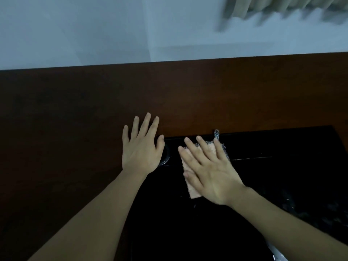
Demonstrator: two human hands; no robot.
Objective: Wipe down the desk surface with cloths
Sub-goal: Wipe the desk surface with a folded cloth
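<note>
A dark brown wooden desk [75,113] fills the middle of the head view. My right hand [211,172] lies flat, fingers spread, pressing a pink cloth [192,191] with a checkered edge and a small loop onto a glossy black surface [282,176] at the desk's right. My left hand [143,146] rests flat on the desk beside it, fingers apart, holding nothing. Its thumb side covers part of a round dark fitting at the black surface's left corner.
A pale wall [94,31] rises directly behind the desk's far edge. Beige curtain folds [282,6] hang at the top right, blurred. Something light shows at the bottom right corner [278,255].
</note>
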